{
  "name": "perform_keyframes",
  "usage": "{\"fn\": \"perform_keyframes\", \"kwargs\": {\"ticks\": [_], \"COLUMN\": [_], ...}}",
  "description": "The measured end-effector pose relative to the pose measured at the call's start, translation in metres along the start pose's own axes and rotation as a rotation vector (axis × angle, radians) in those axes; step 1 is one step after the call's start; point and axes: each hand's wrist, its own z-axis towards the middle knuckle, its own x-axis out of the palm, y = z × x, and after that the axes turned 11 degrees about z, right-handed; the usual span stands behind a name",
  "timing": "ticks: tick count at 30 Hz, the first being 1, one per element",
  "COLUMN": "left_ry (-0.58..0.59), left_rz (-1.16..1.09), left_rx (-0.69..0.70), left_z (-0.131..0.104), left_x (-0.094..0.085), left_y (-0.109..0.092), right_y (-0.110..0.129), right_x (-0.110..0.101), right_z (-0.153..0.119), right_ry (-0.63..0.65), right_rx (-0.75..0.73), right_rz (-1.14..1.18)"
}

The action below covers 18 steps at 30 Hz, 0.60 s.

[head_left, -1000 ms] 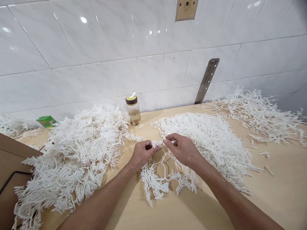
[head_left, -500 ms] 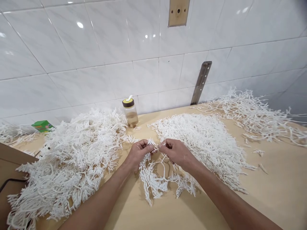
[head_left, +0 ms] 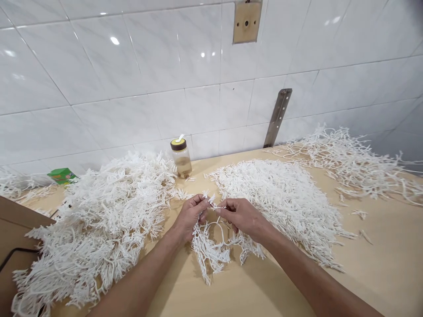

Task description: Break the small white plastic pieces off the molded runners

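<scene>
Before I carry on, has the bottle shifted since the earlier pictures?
No. The bottle stands at the same spot against the tiled wall behind it; the whole view has shifted slightly.

The left hand (head_left: 191, 218), toward seven o'clock from the centre of view, is bare; the right hand (head_left: 244, 216), toward five, is bare too; the fingers (head_left: 230, 203) look slim; the left forearm (head_left: 142, 274) and right forearm (head_left: 299, 262) are uncovered down to the lower edge, smooth, narrow at the wrists (head_left: 176, 231), thicker farther back; the nails are too small to make out.
</scene>
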Motion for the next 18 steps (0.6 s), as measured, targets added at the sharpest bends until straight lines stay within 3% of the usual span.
{"fn": "perform_keyframes", "kwargs": {"ticks": [4, 11, 15, 18], "left_ry": [-0.012, 0.087, 0.147, 0.155], "left_rz": [0.016, 0.061, 0.161, 0.248], "left_rx": [0.013, 0.019, 0.024, 0.027], "left_z": [0.000, 0.000, -0.003, -0.007], "left_x": [0.001, -0.001, 0.002, 0.005], "left_y": [-0.001, 0.001, 0.000, -0.003], "right_y": [0.003, 0.002, 0.007, 0.010], "right_x": [0.003, -0.006, -0.009, -0.009], "right_z": [-0.003, -0.001, -0.001, -0.002], "right_ry": [0.027, 0.050, -0.034, -0.080], "right_rx": [0.016, -0.004, -0.051, -0.115], "right_rz": [-0.031, 0.037, 0.081, -0.057]}}
